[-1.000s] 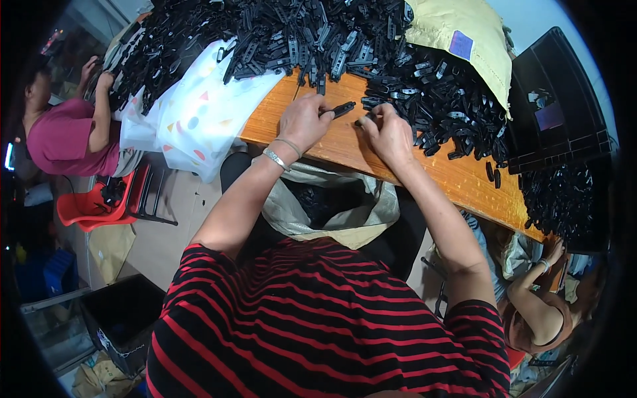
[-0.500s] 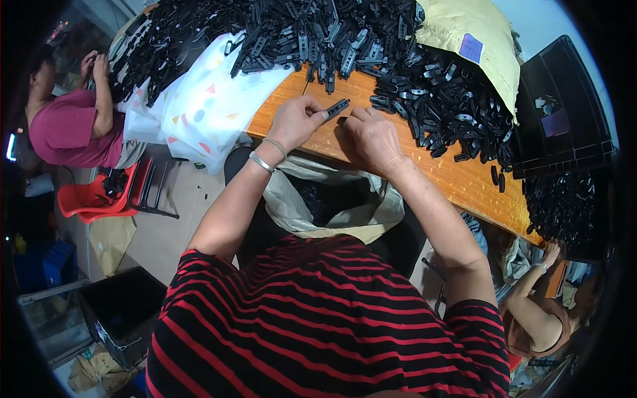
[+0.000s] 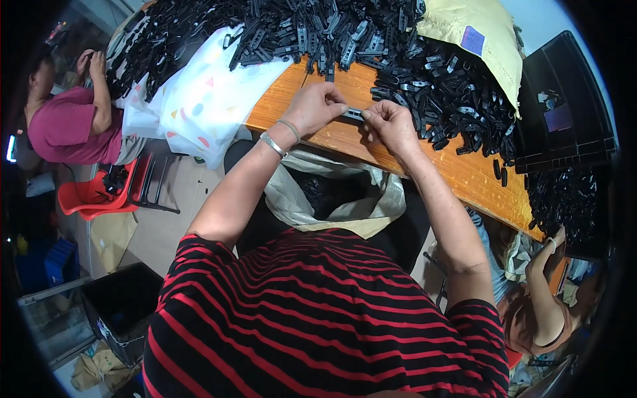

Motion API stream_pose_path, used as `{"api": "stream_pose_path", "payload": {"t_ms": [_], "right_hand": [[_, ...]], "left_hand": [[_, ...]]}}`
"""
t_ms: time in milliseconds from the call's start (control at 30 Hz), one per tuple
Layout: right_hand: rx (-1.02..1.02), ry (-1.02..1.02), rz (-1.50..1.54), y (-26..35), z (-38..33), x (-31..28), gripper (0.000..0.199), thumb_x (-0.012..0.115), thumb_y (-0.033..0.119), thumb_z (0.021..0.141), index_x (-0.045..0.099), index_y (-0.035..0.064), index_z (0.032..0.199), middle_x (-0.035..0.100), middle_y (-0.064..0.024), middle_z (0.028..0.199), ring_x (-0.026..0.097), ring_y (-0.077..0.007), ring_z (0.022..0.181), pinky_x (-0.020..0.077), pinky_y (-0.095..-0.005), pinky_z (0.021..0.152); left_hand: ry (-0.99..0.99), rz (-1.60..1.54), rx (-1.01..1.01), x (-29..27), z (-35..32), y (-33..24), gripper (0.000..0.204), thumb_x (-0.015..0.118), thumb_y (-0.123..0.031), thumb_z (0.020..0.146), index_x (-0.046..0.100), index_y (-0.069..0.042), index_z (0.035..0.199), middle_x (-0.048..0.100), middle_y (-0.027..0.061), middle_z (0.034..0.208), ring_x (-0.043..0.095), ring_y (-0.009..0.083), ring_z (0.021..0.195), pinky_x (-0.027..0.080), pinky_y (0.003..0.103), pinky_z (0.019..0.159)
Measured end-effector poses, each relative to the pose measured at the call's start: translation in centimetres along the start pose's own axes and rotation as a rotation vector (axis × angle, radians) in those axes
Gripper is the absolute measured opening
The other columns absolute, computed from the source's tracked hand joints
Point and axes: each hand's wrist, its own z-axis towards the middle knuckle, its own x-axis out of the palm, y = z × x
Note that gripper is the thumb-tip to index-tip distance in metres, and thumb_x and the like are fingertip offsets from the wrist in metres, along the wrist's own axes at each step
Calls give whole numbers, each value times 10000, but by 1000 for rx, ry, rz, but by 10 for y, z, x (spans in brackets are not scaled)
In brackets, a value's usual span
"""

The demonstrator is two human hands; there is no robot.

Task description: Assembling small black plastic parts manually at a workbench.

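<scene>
Between my two hands, over the wooden table point(image 3: 279, 101), is a small, narrow black plastic part point(image 3: 353, 114) with a greyish face. My left hand point(image 3: 317, 109) pinches one end of it between thumb and fingers. The other end is in the closed fingertips of my right hand point(image 3: 391, 125). Beyond my hands lies a heap of similar long black parts point(image 3: 305, 40). To the right spreads a pile of smaller, darker clip-like pieces point(image 3: 458, 106). Below the table edge, in my lap, an open pale woven sack point(image 3: 285, 199) holds dark contents that are hard to make out.
A white patterned plastic bag point(image 3: 206, 99) drapes over the table's left side. A yellowish sack point(image 3: 458, 26) lies at the back right, near a black bin point(image 3: 564, 99). One person point(image 3: 73, 123) sits at left by a red chair point(image 3: 99, 192), another point(image 3: 544, 305) at lower right.
My right hand has come up and taken the part's right end. The part has turned from tilted upward to nearly level, its greyish face now showing.
</scene>
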Motion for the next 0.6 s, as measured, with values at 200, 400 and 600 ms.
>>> {"api": "stream_pose_path", "payload": {"t_ms": [200, 400, 600], "right_hand": [[134, 10, 173, -9, 3, 0, 156, 615, 114, 885, 547, 14, 786, 597, -46, 631, 545, -103, 448, 475, -239, 422], [241, 7, 73, 4, 4, -1, 193, 631, 127, 876, 527, 17, 755, 587, -60, 611, 550, -110, 437, 462, -245, 387], [239, 54, 9, -4, 9, -5, 166, 616, 112, 883, 522, 19, 782, 596, -63, 618, 568, -120, 433, 467, -238, 397]], "left_hand": [[-94, 4, -88, 12, 5, 8, 183, 714, -142, 785, 625, 10, 834, 632, 43, 742, 571, 89, 660, 478, 235, 617], [-29, 18, -163, 10, 9, 4, 200, 721, -164, 777, 611, 0, 809, 622, 41, 717, 553, 94, 637, 470, 253, 594], [-77, 146, -162, 17, 8, -1, 223, 713, -202, 769, 592, -15, 756, 625, 81, 695, 587, 168, 629, 472, 311, 596]]}}
